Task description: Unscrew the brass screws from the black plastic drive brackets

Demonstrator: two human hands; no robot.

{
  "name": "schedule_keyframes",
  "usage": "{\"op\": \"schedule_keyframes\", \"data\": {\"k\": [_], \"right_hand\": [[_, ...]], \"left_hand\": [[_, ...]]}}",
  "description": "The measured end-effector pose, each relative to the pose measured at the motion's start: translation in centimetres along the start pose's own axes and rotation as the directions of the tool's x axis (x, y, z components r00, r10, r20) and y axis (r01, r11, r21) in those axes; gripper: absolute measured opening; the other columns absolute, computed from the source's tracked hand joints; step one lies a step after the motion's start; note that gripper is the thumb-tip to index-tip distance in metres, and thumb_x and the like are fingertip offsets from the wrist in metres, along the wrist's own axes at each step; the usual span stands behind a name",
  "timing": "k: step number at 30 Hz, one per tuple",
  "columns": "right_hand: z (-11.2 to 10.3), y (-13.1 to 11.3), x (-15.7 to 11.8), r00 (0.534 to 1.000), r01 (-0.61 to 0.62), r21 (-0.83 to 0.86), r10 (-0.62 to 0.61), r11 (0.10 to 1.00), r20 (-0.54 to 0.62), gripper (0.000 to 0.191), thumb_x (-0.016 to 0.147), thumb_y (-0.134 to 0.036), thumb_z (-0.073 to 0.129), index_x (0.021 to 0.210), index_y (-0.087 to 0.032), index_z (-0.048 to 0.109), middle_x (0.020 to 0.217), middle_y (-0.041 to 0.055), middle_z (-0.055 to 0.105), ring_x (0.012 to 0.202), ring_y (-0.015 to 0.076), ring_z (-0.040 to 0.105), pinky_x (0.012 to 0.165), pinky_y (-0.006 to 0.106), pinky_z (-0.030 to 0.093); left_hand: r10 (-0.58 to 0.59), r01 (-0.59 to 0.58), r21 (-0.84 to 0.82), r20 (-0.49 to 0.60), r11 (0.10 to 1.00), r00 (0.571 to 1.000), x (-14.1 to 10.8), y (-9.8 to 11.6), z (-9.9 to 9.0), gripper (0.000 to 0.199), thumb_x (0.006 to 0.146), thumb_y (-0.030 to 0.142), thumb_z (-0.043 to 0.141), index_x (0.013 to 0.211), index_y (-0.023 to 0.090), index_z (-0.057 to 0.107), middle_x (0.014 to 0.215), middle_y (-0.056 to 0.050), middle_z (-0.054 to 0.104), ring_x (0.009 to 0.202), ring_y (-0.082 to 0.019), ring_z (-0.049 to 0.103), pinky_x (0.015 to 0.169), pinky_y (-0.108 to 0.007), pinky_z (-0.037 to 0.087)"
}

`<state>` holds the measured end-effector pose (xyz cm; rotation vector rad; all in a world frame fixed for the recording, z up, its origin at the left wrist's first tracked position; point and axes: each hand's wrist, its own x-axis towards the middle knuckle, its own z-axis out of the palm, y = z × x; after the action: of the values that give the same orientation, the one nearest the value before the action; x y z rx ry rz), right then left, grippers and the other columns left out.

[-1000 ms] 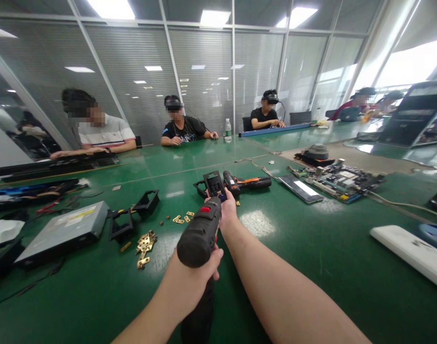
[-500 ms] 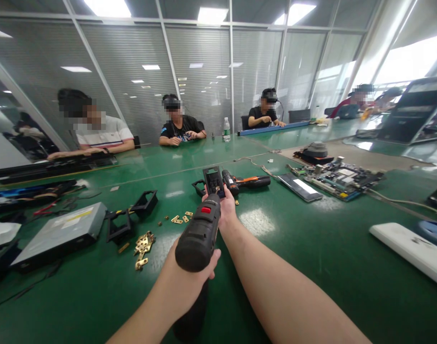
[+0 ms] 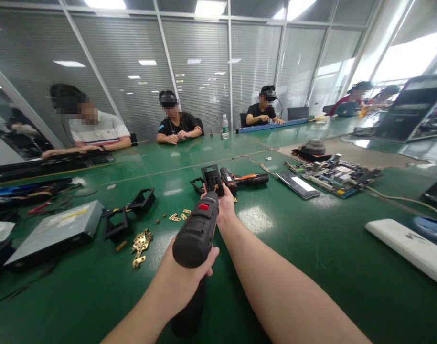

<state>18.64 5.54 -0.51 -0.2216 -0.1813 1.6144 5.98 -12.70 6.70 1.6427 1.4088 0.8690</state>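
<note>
My left hand [image 3: 184, 265] is wrapped round the handle of a black cordless drill [image 3: 198, 229] with a red switch on top. The drill points away from me, and its tip meets a black plastic housing [image 3: 211, 177]. My right hand [image 3: 226, 203] holds this housing from below and the right side, the arm stretched forward. The bit and the screw spot are mostly hidden behind the drill body. Left of the drill are loose brass plates [image 3: 175, 217] and a pile of brass brackets [image 3: 141, 241].
Black plastic frames [image 3: 142, 202] and a silver disc drive [image 3: 57, 234] lie on the left. Beyond my right hand rests an orange-and-black power tool [image 3: 252, 179]. A phone [image 3: 299, 184], a circuit board [image 3: 342, 174] and a white bar [image 3: 406, 246] lie right. Several people sit across the green table.
The view has shifted slightly, so most things sit a little further left and up. Both hands keep their hold on the drill and the housing.
</note>
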Motion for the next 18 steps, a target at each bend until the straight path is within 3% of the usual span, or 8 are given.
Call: {"op": "schedule_keyframes", "data": {"k": [6,15,18], "right_hand": [[-0.42,-0.21,0.28,0.999,-0.029,0.031,0.028,0.999,0.027,0.038,0.105,-0.051,0.062,0.113,-0.014,0.07,0.101,0.0056,0.074,0.087,0.0188,0.072,0.082,0.039,0.061],[-0.81,-0.12,0.22,0.996,-0.051,0.019,0.05,0.998,0.07,0.041,0.105,-0.053,0.06,0.117,-0.015,0.068,0.106,0.007,0.072,0.085,0.0181,0.07,0.077,0.036,0.06],[-0.83,-0.16,0.25,0.997,-0.036,0.013,0.035,0.999,0.075,0.04,0.104,-0.051,0.061,0.12,-0.015,0.067,0.11,0.0079,0.071,0.088,0.0189,0.07,0.078,0.036,0.06]], "left_hand": [[-0.026,0.024,0.032,0.063,0.999,0.998,-0.02,0.29,-0.43,0.026,0.081,0.05,0.067,0.084,0.024,0.066,0.06,0.002,0.068,0.065,-0.024,0.067,0.078,-0.042,0.052],[0.022,-0.019,-0.058,0.052,0.998,0.998,0.06,0.3,0.05,0.029,0.076,0.046,0.074,0.088,0.022,0.067,0.067,-0.001,0.07,0.057,-0.021,0.066,0.064,-0.036,0.053],[-0.007,0.012,-0.094,0.048,0.995,0.999,0.1,0.47,-0.05,0.031,0.073,0.047,0.078,0.088,0.021,0.069,0.072,-0.003,0.072,0.058,-0.022,0.066,0.066,-0.037,0.055]]}}
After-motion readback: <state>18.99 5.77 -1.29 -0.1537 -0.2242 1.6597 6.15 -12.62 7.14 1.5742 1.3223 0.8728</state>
